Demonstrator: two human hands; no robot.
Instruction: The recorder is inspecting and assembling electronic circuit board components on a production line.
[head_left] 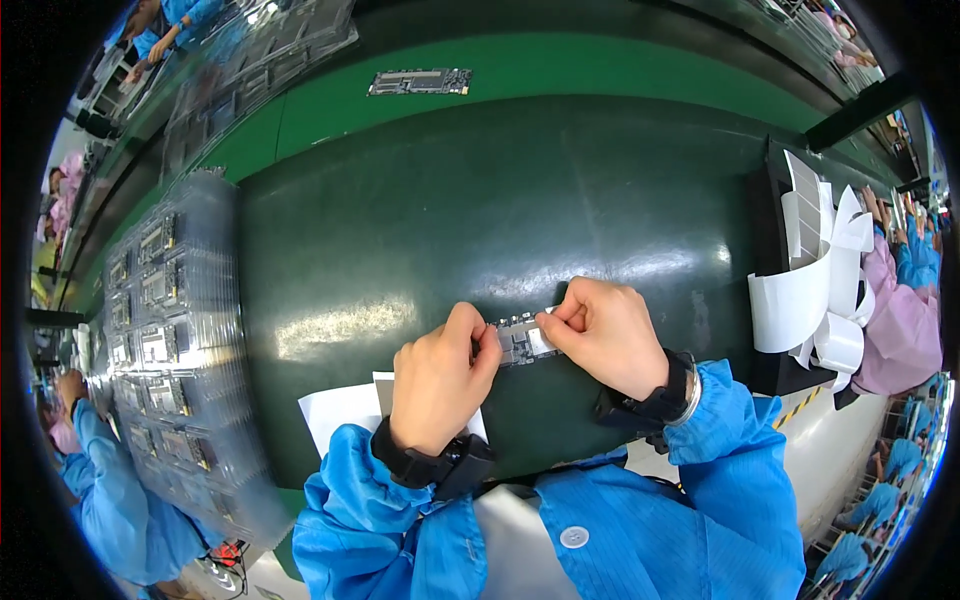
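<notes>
A small circuit board (517, 341) with grey shields and a pale patch lies low on the dark green mat, between my two hands. At its left end, my left hand (446, 372) is closed, thumb and forefinger pinching the board's edge. My right hand (606, 332) is pinched over the board's right part, fingertips at the pale patch; what sits between those fingertips is too small to make out. Under my left wrist, white sheets (340, 411) lie on the mat. Both wrists wear black bands.
Stacked clear plastic trays (190, 370) holding several boards stand at the left. Another circuit board (420, 82) rests on the bright green strip (560, 65) at the back. A black box (768, 220) with curling white label sheets (795, 300) is at the right. Co-workers sit at both sides.
</notes>
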